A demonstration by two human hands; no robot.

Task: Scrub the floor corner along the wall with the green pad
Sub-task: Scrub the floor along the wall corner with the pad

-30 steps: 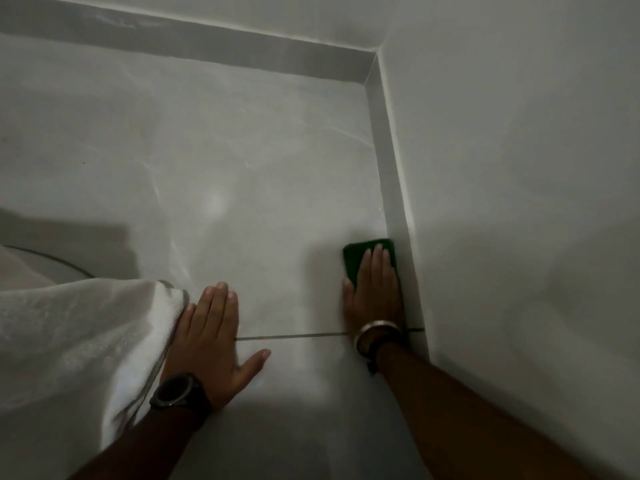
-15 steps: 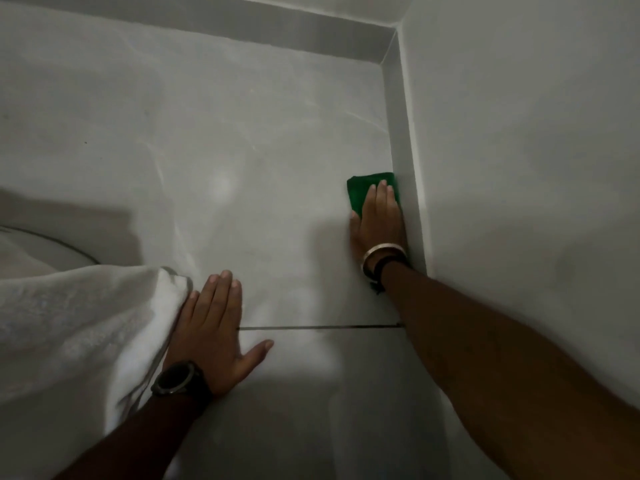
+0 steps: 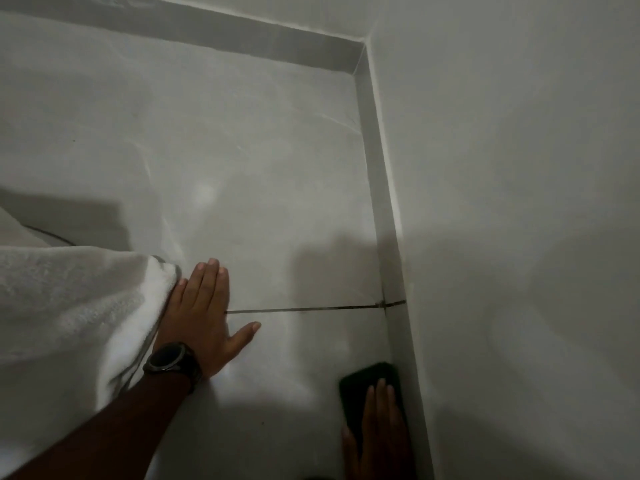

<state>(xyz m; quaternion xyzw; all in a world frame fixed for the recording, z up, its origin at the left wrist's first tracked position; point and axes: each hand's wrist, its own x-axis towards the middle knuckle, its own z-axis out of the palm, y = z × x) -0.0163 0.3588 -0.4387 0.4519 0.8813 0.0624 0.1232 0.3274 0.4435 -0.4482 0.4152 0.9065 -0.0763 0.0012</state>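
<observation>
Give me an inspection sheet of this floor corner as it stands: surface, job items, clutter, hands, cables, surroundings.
Surface: pale tiled floor, glossy, with one dark grout line running across to the wall.
Job's things: green pad flat on the floor against the skirting, on the near side of the grout line.
Clutter: white towel bunched at left, its edge touching the left hand.
Hands: right hand pressed flat on the pad, fingers extended; left hand spread flat on the floor across the grout line, a dark watch on its wrist.
Cables: nothing seen.
Surroundings: plain white wall at right, meeting a second skirted wall at the far corner; dim light, shadows near the hands.
</observation>
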